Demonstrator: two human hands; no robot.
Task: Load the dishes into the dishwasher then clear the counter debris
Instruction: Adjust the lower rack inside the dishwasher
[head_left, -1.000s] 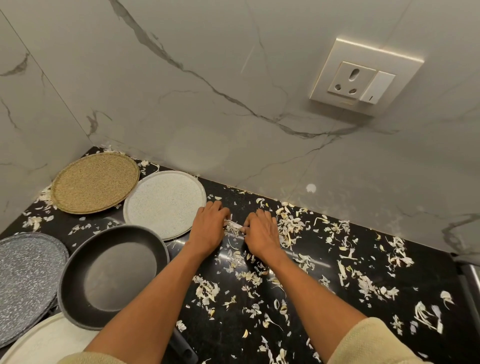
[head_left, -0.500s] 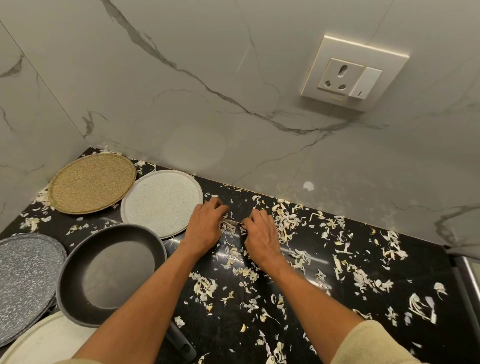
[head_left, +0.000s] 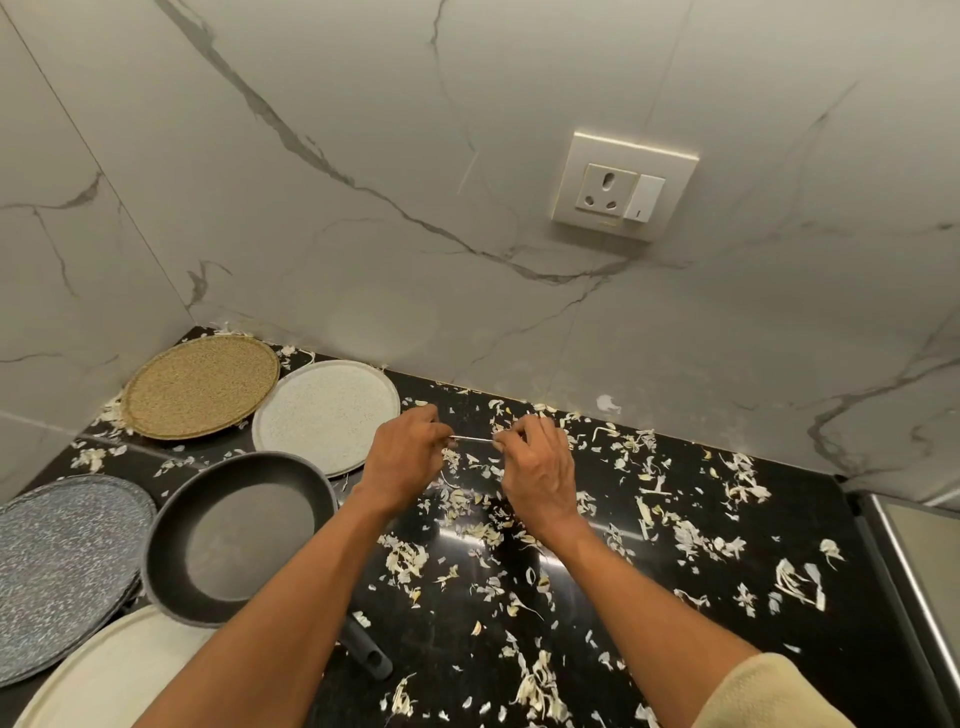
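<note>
Pale, papery peelings (head_left: 691, 538) lay scattered over the black counter (head_left: 857, 597). The left hand (head_left: 402, 460) and right hand (head_left: 537, 467) each pinched one end of a thin strip (head_left: 471, 439) just above it, fingers curled. The frying pan (head_left: 236, 535) and plates (head_left: 327, 413) sat unloaded at the left. Sweeping scraps into one heap would probably serve better than picking singly.

Plates (head_left: 326, 415) and a frying pan (head_left: 236, 535) crowd the frame's left; right of centre, only flat peel scraps (head_left: 691, 535) (no tall obstacles) litter the counter (head_left: 649, 649).
</note>
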